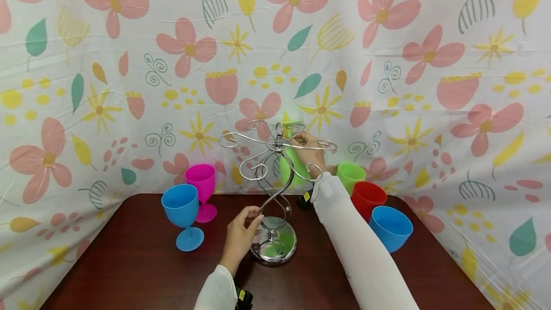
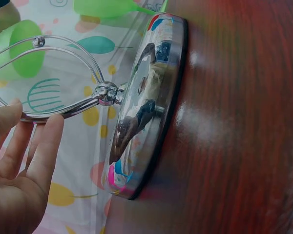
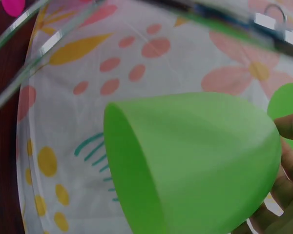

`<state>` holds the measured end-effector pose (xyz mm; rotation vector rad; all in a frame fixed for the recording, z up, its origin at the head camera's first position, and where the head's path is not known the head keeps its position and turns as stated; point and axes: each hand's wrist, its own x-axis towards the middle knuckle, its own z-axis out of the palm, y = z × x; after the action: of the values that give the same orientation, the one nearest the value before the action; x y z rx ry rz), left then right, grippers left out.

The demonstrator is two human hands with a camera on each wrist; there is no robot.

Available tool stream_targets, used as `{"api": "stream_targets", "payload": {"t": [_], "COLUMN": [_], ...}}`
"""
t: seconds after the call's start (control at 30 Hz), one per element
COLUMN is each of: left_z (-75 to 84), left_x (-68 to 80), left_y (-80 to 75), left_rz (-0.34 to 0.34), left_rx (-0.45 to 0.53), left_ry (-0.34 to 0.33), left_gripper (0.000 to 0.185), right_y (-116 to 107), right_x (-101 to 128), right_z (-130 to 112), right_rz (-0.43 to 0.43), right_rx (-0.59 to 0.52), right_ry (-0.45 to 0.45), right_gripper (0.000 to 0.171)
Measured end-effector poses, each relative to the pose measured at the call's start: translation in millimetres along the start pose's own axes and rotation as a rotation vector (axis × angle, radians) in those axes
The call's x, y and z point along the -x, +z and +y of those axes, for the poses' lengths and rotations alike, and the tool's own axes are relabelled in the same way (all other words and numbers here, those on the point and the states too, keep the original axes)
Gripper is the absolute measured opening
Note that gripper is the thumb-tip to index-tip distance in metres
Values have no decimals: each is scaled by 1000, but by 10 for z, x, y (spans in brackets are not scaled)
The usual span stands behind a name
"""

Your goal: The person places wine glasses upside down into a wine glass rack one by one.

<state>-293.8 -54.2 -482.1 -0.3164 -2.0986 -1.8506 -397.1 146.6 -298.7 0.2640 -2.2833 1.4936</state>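
Note:
A chrome wire goblet rack (image 1: 274,248) with curled arms stands upright on its round base. My left hand (image 1: 240,237) grips the lower part of its curved stem; in the left wrist view the thumb and fingers (image 2: 48,141) lie around the wire. Behind the rack's upper arms, my right hand (image 1: 311,151) holds a light green goblet (image 1: 291,169) upside down, bowl mouth facing down. The right wrist view shows the fingers near the bottom of the green bowl (image 3: 200,156), where it meets the stem. The rack's arms partly cover this goblet in the head view.
On the left of the dark wooden table (image 1: 129,262) stand a blue goblet (image 1: 181,207) and a pink goblet (image 1: 201,181). Another green goblet (image 1: 350,173), a red one (image 1: 368,200) and a second blue one (image 1: 389,226) stand at right, partly behind the right sleeve. Flowered cloth hangs behind.

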Motion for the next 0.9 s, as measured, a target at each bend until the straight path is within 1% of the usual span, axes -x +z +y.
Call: {"api": "stream_targets", "payload": {"t": [0.07,0.17,0.23,0.3,0.43,0.5,0.57,0.67,0.83,0.9], "left_z": [-2,-1,-3,-6,-13,-12,-9,-3,3,1], "left_x": [2,2,-1,0,2,3,4,7,12,14], "left_y": [0,-3,-4,-3,-1,-2,-4,-5,-1,2], "left_rz": [0,3,4,1,4,10,14,13,8,6], "left_rx": [-6,-22,-30,-30,-23,-24,-24,-24,-24,-25], "left_ry": [7,20,22,19,15,18,17,17,20,21], "left_gripper": [17,16,16,16,16,16,15,15,16,16], "right_y": [40,87,105,105,84,69,49,25,2,1], "right_x": [24,72,108,147,181,179,175,169,169,176], "right_z": [-17,-48,-66,-79,-58,-27,8,55,75,62], "right_rz": [-14,-30,-30,-3,107,157,185,185,162,168], "right_rx": [-10,-30,-59,-80,-81,-101,-135,-176,-169,-173], "right_ry": [-31,-105,-125,-129,-116,-101,-82,-64,-49,-44], "right_gripper": [27,30,32,31,28,28,29,31,32,32]}}
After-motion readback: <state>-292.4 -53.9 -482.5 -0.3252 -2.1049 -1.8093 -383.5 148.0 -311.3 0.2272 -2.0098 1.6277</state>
